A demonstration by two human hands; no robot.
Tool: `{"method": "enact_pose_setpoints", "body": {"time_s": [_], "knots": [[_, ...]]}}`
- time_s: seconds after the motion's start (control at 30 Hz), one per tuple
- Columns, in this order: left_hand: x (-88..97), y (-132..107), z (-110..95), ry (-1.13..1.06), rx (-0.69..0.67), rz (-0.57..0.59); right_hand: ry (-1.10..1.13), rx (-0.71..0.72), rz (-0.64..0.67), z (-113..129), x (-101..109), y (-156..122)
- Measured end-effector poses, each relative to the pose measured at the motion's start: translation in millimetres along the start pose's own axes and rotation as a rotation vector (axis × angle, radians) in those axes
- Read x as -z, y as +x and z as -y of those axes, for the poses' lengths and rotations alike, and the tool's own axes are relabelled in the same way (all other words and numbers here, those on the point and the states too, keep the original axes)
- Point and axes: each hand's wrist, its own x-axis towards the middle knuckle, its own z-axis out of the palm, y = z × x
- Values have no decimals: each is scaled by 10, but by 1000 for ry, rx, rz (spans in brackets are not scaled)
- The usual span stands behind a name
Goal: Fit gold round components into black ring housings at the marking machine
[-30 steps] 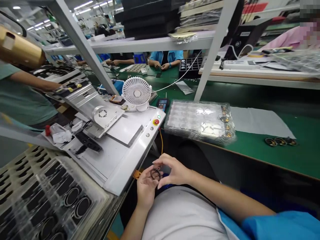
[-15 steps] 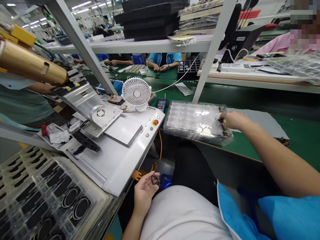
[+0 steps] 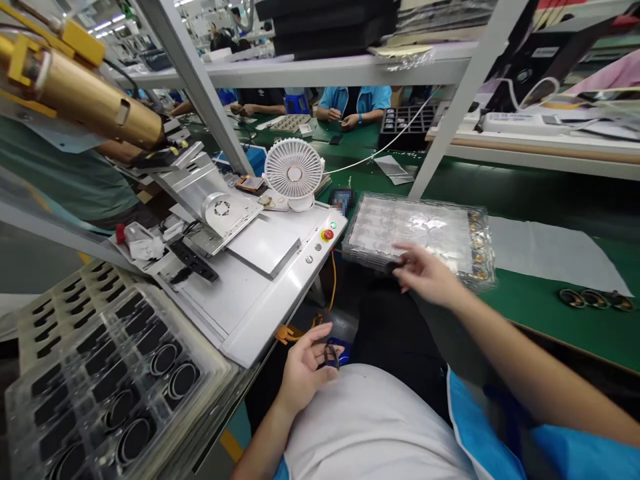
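My left hand (image 3: 303, 370) is in front of my belly, fingers curled, with a thin dark ring-shaped part (image 3: 331, 355) held between thumb and fingers. My right hand (image 3: 425, 272) is over the near edge of a stack of clear plastic trays (image 3: 415, 230), pinching a small dark part (image 3: 394, 267). That part is blurred, so its kind cannot be made out. Several gold-and-dark pieces sit in the right column of the top tray. Beyond them, three dark ring-shaped parts (image 3: 595, 299) lie on the green table beside a pale sheet (image 3: 550, 253).
A white machine (image 3: 250, 307) with a red button (image 3: 327, 235) and a brass-coloured cylinder (image 3: 95, 100) stands at left. A white fan (image 3: 294, 170) is behind it. Clear trays with dark rings (image 3: 135, 440) are at lower left. A shelf post (image 3: 465, 100) rises behind the tray stack.
My right hand has moved left from the tray's right column toward its near edge, carrying a small dark part. My left hand still holds the ring-shaped part. The view has turned slightly.
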Motion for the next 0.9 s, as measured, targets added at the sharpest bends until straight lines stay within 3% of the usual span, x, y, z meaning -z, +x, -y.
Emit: {"method": "enact_pose_setpoints", "body": {"time_s": [0.1,0.17,0.23,0.3,0.4,0.53,0.63,0.73,0.8,0.9], "knots": [[-110,40,-116,-16,-29,121,387,-87,275,244,-950,-288],[-118,56,-182,-21,-46,100,419,-71,275,351,-1349,-394],[-71,43,-235,-14,-61,30,298,27,201,407,-1536,-413],[7,0,-275,4,-58,-19,156,170,179,428,-1572,-379],[115,-82,-306,8,-11,-2,68,341,295,429,-1520,-328],[168,-142,-285,-100,20,35,72,426,341,395,-1507,-365],[164,-135,-238,-183,25,-13,69,498,313,364,-1535,-397],[170,-96,-210,-232,18,-76,22,557,368,389,-1548,-278],[182,-66,-219,-251,-8,-138,1,498,355,462,-1562,-60],[190,-47,-256,-242,-38,-199,64,160,273,641,-1626,430]]}}
